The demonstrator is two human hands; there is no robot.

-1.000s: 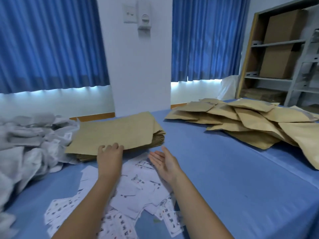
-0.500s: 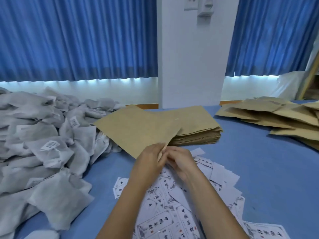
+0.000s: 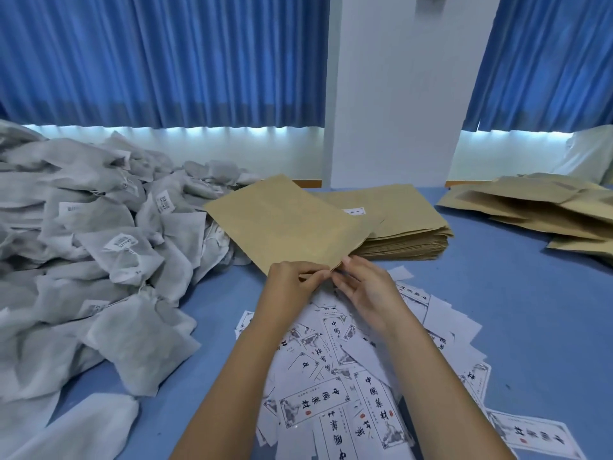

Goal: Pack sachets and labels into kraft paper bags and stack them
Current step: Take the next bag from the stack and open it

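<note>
The sachets (image 3: 99, 247) run off the left edge, too many to count, and the arms cover some labels (image 3: 331, 400). The left hand (image 3: 292, 280) and right hand (image 3: 365, 287) each pinch the near corner of 1 bag (image 3: 285, 224), beside 1 stack (image 3: 408, 234).

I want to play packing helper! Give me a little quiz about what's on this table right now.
1. True or false: the left hand and the right hand both pinch the near edge of the flat brown kraft paper bag.
2. Where is the heap of grey fabric sachets? A) to the left of that bag B) to the right of it C) inside it
3. Fill the gap: the white printed paper labels lie spread on the ___ tabletop.
Key: 1 true; 2 A; 3 blue.
</note>
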